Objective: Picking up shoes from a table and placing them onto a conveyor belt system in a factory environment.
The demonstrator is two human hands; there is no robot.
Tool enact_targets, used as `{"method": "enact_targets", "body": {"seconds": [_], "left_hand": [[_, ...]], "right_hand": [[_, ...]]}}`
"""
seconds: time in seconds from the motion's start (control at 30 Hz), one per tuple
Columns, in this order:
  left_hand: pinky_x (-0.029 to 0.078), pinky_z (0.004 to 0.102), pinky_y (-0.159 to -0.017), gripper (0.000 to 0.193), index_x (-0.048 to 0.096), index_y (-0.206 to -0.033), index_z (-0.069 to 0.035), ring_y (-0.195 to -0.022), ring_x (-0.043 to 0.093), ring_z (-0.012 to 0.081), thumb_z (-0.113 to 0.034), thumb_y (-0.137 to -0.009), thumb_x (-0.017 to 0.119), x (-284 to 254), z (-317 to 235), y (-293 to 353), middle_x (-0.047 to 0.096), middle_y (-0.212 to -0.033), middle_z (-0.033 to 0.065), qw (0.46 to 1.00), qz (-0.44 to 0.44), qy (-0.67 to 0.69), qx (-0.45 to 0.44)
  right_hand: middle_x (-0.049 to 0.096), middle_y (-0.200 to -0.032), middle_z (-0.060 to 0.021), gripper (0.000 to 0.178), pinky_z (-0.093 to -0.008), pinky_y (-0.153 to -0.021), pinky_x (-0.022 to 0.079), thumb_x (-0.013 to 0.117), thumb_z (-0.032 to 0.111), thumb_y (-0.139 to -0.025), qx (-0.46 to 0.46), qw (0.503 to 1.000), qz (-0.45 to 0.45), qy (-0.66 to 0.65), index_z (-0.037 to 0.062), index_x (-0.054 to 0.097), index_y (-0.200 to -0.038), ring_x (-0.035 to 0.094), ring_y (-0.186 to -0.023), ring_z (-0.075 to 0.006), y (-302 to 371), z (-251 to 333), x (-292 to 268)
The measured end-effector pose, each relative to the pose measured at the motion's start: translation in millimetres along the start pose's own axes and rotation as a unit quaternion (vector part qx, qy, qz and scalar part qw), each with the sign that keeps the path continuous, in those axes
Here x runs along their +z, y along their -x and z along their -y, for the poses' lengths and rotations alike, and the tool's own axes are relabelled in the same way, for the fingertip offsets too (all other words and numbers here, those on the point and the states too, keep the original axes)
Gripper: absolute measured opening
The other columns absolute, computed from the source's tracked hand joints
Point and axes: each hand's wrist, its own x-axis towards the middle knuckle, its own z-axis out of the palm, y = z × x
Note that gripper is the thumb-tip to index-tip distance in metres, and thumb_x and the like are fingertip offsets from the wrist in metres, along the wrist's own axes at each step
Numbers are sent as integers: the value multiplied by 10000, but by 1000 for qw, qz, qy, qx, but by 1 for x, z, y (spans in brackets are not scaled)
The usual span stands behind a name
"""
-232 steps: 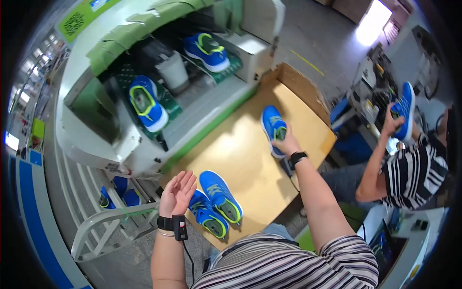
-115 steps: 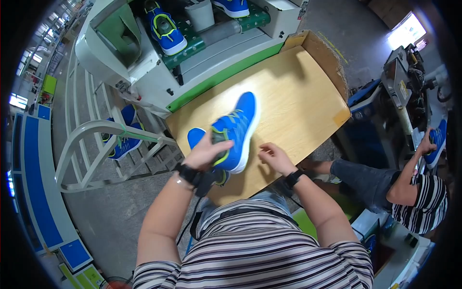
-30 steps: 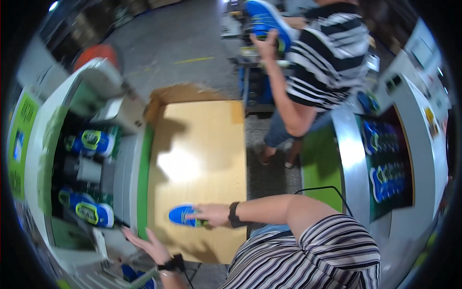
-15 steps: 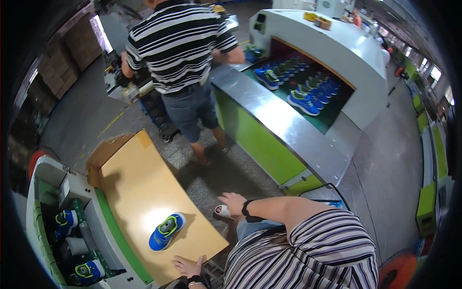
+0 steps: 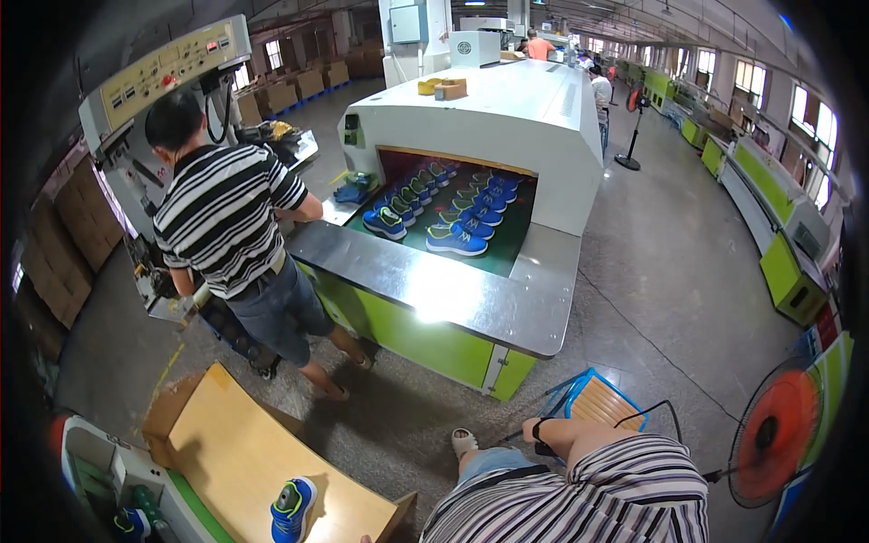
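Note:
A blue sports shoe (image 5: 288, 519) with a dark insert in its opening lies on the light wooden board (image 5: 226, 425) at the lower left. Just a sliver of my left hand (image 5: 366, 539) shows at the lower edge, beside the board; its fingers are cut off. Below my dark wristband, my right hand (image 5: 529, 428) hangs near my right thigh, with its fingers too hidden to read. Further off, two rows of blue shoes (image 5: 457, 239) with lime linings sit on the green belt (image 5: 493, 261) in the white tunnel machine (image 5: 561, 172).
A person in a striped shirt (image 5: 231, 208) stands at a control machine (image 5: 167, 77) on the left. Metal edging (image 5: 425, 285) fronts the tunnel machine. To my right are a blue-framed stool (image 5: 602, 398) and a red fan (image 5: 774, 434). Another machine (image 5: 136, 471) holds a shoe at lower left.
My view has swung up and to the right, so the board and shoe sit lower. My left hand has nearly left the picture. My right hand appears further right, closer to my body.

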Motion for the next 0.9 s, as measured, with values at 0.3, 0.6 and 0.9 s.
{"method": "enact_targets", "body": {"seconds": [0.3,0.6,0.9], "left_hand": [[170,662,-1075,1477,35,-1452,124,-1318,154,635,-969,-544,436,-7,0,-3,102,-1421,478,999,25,30,-8],[185,655,-1075,1446,82,-1461,106,-1304,214,625,-967,-555,430,17,5,-4,164,-1424,454,999,-28,42,14],[210,684,-1047,1410,151,-1445,122,-1266,269,639,-974,-583,363,18,4,3,209,-1392,473,995,-66,59,42]], "right_hand": [[683,-916,-184,279,-467,-787,496,560,263,-832,-61,973,-123,-186,37,695,-923,653,-890,-349,5,29,-45],[682,-863,-183,279,-477,-761,484,580,272,-812,-94,977,-105,-160,31,688,-901,643,-848,-365,-8,54,-50],[686,-880,-181,288,-469,-778,495,562,272,-787,-84,985,-109,-107,37,700,-881,648,-876,-364,-14,49,-34]]}}
